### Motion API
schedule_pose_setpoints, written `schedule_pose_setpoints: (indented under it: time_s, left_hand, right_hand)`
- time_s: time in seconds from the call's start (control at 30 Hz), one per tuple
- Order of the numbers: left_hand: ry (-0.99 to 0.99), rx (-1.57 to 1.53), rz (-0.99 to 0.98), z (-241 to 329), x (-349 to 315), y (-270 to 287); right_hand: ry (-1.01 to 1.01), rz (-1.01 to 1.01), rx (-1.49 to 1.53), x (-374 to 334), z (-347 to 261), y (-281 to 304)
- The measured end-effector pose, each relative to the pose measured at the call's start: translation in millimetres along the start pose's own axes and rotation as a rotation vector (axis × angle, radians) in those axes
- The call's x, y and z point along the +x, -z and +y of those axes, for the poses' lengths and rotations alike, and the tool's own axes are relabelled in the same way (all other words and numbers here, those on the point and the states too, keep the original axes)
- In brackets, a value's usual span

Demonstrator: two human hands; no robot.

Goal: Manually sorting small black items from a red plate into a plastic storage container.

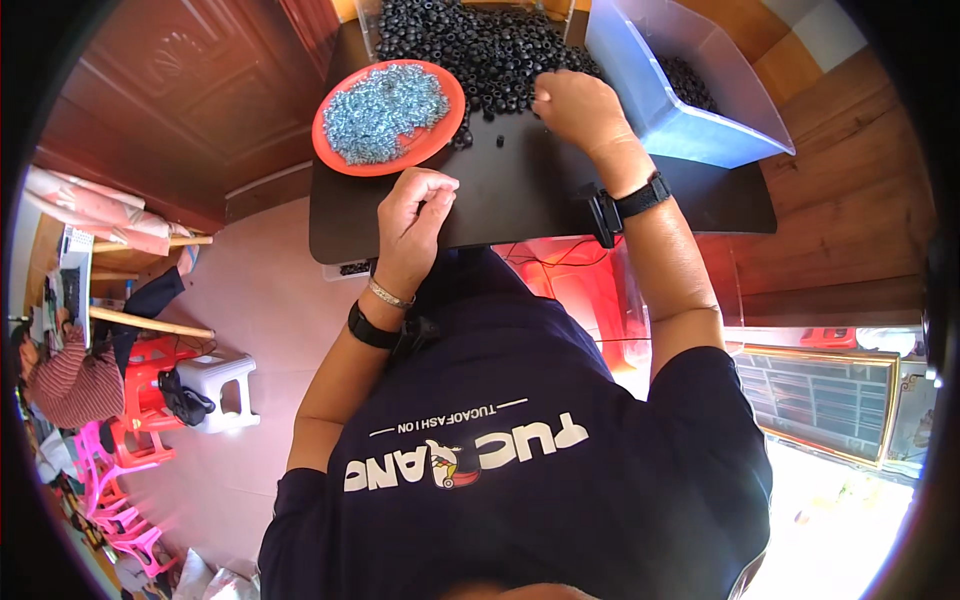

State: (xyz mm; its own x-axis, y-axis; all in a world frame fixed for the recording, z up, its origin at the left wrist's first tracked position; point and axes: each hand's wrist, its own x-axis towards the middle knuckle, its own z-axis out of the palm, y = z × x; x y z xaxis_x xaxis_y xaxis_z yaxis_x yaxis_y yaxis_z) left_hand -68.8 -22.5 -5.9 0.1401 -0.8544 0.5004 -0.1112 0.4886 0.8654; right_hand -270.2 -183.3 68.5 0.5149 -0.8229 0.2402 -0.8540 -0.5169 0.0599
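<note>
My left hand is over the table's near edge, just below the orange plate. Its fingers are curled in with the thumb against them; whatever they hold is hidden. Small shiny silvery-blue metal pieces are heaped on that plate. At the right front of a pile of small black ring-like parts, my right hand has its fingers bent and closed together. What is in those fingers I cannot make out. One black part lies apart from the pile, between my hands.
A translucent bluish bin holding more black parts stands at the right of the dark table. Under the table is a red plastic stool-like thing with cables. To the left are a white stool, red stools and another person.
</note>
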Motion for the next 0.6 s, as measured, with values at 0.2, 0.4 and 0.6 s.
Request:
schedule_pose_setpoints:
  time_s: [0.2,0.4,0.6]
  left_hand:
    - [0.039,0.031,-0.064,4,-2,1]
    - [0.012,0.028,-0.060,1,-2,0]
    - [0.010,0.039,-0.064,1,-2,1]
  right_hand:
    - [0.029,-0.049,-0.035,-8,17,-19]
    - [0.085,-0.044,-0.011,-8,19,-24]
    - [0.090,0.151,0.178,-15,19,-14]
